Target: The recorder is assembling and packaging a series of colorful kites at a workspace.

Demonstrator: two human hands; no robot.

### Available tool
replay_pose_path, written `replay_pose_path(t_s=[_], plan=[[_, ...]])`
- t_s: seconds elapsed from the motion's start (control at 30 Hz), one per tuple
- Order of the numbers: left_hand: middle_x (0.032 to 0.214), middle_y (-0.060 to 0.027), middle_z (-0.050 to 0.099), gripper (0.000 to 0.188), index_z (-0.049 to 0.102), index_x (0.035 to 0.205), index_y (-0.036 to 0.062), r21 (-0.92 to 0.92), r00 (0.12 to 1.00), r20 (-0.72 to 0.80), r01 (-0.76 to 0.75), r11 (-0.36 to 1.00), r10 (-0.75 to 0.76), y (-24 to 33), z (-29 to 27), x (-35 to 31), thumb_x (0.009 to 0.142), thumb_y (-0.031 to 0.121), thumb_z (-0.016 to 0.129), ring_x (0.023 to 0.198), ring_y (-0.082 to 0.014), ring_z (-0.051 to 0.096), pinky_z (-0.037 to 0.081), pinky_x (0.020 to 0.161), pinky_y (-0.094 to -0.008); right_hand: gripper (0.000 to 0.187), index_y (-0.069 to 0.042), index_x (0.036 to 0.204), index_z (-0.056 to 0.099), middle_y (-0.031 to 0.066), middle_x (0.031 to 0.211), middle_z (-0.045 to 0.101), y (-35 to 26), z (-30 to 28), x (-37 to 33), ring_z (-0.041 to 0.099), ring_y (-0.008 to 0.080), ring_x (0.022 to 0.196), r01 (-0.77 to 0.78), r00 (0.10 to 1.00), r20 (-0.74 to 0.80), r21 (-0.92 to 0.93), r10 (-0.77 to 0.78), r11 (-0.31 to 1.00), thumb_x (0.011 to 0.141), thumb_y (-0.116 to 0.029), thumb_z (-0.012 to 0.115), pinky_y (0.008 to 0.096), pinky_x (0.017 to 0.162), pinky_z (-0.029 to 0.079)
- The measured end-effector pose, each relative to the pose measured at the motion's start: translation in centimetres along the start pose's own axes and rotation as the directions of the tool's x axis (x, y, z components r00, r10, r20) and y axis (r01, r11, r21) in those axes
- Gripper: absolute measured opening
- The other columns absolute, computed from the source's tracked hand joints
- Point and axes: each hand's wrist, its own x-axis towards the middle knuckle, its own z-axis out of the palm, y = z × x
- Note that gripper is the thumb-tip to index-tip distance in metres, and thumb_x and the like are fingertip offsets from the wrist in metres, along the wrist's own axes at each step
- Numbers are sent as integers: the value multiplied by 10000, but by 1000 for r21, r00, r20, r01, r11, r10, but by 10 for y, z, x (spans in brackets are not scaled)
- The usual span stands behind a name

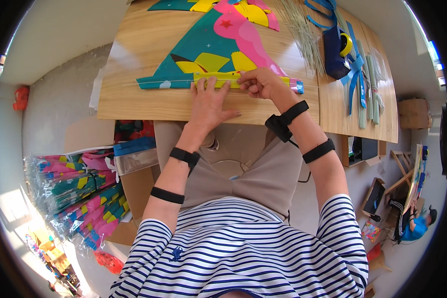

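Observation:
A kite sheet [191,52] in teal, pink and yellow lies spread on the wooden table, its near edge folded into a yellow and teal strip. Along that strip runs a thin pale rod [176,81], sticking out past both ends. My left hand [208,102] rests flat with fingers apart, its fingertips pressing the strip near its middle. Just right of it, my right hand [263,83] is closed in a pinch over the strip and rod. What exactly sits between its fingertips is hidden.
Thin rods [303,37] lie loose at the table's far right, beside a dark blue box [335,54] with a yellow tape roll [346,44]. Farther right are blue ribbons [353,69] and bundled rods. Bagged kites [79,188] fill the floor at left. A person [418,227] sits at far right.

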Motion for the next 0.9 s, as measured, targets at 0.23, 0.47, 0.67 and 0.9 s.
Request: replay_pose_path(t_s=[0.23,0.47,0.67,0.9], plan=[[1367,-191,512,810,664,1344,158,12,1000,5,13,1000,-13,1,-3,-2,647,488,912,1326,-425,421,306,1149,-570,199,-28,1090,633,132,854,715,6,-8,-5,524,88,509,-89,991,120,279,57,956,970,-169,706,304,572,534],[1414,-196,491,869,612,1390,163,-26,1000,21,0,1000,1,-4,4,-1,649,503,911,1341,-460,409,278,1144,-680,179,-19,1077,655,132,798,713,9,-21,-18,522,105,495,127,986,-137,291,-91,948,958,-147,696,310,586,545],[1389,-196,501,834,632,1377,166,-2,1000,-8,6,1000,-6,-3,4,-3,658,489,905,1326,-433,414,295,1139,-610,76,-25,871,754,113,784,727,11,1,-38,658,222,640,513,766,-178,-410,-617,754,864,-97,732,371,625,548],[1385,-190,492,840,633,1381,176,30,1000,7,27,999,-28,-4,4,-1,657,517,888,1330,-427,409,267,1169,-595,84,-47,811,739,161,919,710,11,41,0,678,372,882,513,489,273,-858,-828,20,762,-31,672,476,755,528]])
